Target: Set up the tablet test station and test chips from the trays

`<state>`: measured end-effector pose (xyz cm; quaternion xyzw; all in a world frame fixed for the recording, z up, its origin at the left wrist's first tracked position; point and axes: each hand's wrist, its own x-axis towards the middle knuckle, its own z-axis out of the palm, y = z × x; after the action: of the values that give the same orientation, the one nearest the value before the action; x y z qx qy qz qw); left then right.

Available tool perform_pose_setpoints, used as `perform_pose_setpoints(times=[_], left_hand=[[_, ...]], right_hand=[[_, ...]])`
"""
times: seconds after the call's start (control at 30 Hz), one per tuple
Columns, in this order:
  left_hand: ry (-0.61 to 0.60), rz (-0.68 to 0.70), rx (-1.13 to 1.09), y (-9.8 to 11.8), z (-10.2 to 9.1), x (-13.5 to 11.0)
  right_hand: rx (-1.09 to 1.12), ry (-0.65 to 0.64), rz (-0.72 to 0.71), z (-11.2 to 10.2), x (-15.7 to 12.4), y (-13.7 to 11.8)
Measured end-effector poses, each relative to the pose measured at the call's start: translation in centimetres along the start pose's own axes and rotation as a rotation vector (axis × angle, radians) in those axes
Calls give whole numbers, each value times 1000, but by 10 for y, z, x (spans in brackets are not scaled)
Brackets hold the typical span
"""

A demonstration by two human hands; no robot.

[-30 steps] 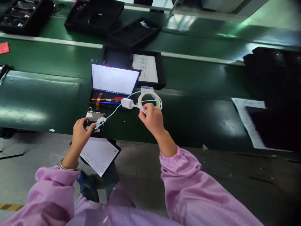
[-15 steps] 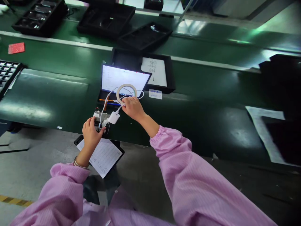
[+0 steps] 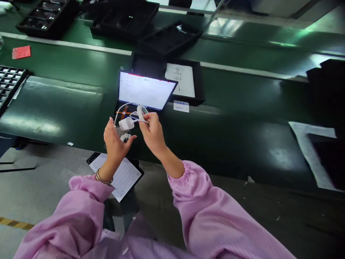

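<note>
My right hand [image 3: 153, 133] is closed in a pinch around a white cable [image 3: 138, 120] and a pale ring [image 3: 140, 110], which looks like a roll of tape. A small white block [image 3: 126, 124], like a charger plug, hangs from the cable just left of those fingers. My left hand [image 3: 117, 142] is open, thumb spread, over a small circuit-board assembly [image 3: 125, 136] at the table's front edge. The hand partly hides the board, so contact is unclear. Behind both hands a screen [image 3: 147, 90] is lit white, with an orange-brown flat ribbon [image 3: 124, 112] below it.
Below the table edge lies a clipboard with a written sheet [image 3: 124, 180]. Black trays [image 3: 169, 37] stand at the back, one holding a white handwritten sheet [image 3: 183, 79]. A small label [image 3: 181, 106] sits right of the screen. A red packet [image 3: 21, 52] lies far left.
My left hand has lifted off the board and opened. My right hand has lowered, turning the ring nearly edge-on, and the white block has shifted up and left. The camera view has shifted slightly.
</note>
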<state>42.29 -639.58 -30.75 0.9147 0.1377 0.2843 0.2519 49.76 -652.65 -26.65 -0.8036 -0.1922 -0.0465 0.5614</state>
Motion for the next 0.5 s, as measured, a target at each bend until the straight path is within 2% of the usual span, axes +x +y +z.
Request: perform_pose_setpoints(times=[0.1, 0.2, 0.27, 0.37, 0.43, 0.5], left_hand=[[135, -10, 3, 10, -12, 4], [225, -170, -152, 23, -34, -11], [153, -396, -505, 33, -48, -25], [-93, -759, -1133, 43, -62, -35], [-228, -926, -1372, 44, -66, -33], [-263, -994, -1465, 39, -69, -27]], right_hand=[[113, -26, 40, 10, -19, -17], [83, -13, 40, 18, -37, -34], [-12, -8, -3, 25, -48, -44], [-195, -25, -118, 39, -64, -56], [-312, -47, -201, 48, -74, -62], [-390, -64, -293, 51, -85, -65]])
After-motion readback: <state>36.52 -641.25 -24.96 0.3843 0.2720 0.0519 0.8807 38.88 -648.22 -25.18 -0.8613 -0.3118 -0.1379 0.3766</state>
